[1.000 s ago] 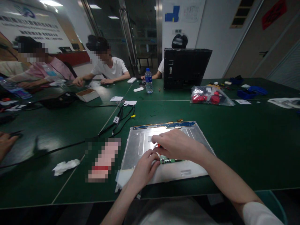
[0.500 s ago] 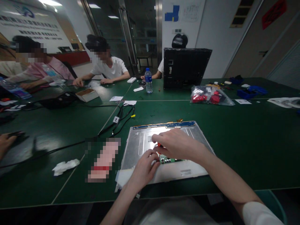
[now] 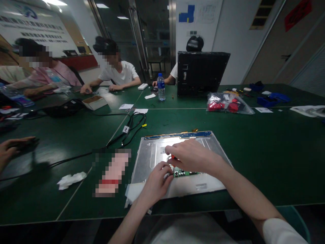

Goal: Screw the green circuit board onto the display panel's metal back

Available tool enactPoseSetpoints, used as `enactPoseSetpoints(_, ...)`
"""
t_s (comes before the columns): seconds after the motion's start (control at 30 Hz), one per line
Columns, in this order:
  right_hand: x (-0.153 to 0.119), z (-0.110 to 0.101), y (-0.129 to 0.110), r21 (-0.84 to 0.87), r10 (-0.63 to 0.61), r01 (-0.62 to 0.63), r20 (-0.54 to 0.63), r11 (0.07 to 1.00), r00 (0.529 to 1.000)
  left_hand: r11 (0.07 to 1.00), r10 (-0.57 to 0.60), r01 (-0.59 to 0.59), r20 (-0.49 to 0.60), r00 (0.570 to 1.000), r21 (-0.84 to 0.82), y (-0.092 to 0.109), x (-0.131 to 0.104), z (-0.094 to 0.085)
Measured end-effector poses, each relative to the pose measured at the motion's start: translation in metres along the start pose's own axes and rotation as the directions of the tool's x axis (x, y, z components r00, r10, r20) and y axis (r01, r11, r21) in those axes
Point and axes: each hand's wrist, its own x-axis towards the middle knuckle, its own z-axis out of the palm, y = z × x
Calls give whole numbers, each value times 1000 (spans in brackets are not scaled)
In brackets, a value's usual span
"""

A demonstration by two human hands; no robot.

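A silver display panel (image 3: 146,159) lies back side up on the green table before me, with a blue board strip along its far edge. Near its front sits a small green circuit board (image 3: 186,173), partly covered by my hands. My right hand (image 3: 191,156) is closed round the red handle of a screwdriver (image 3: 173,157), whose thin shaft points down at the board's left end. Close to that shaft, my left hand (image 3: 157,179) rests on the panel with fingers curled and pressed together. Whatever they pinch is hidden.
Left of the panel lie black cables (image 3: 114,140), a crumpled tissue (image 3: 71,180) and a blurred-out pink item (image 3: 114,173). A co-worker's hand (image 3: 8,150) holds something dark at the left edge. Further back stand a water bottle (image 3: 160,87), a black monitor (image 3: 203,74) and a plastic bag (image 3: 228,103).
The co-worker's hand at the left edge has come further into view with the dark object. My own hands stay almost in place at the circuit board.
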Motion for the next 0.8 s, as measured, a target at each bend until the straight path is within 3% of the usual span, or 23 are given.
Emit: enactPoseSetpoints(0.8, -1, -4, -1, 22, 1, -2, 27, 1000, 1000, 999, -29, 29, 25, 999, -26, 1, 0, -1)
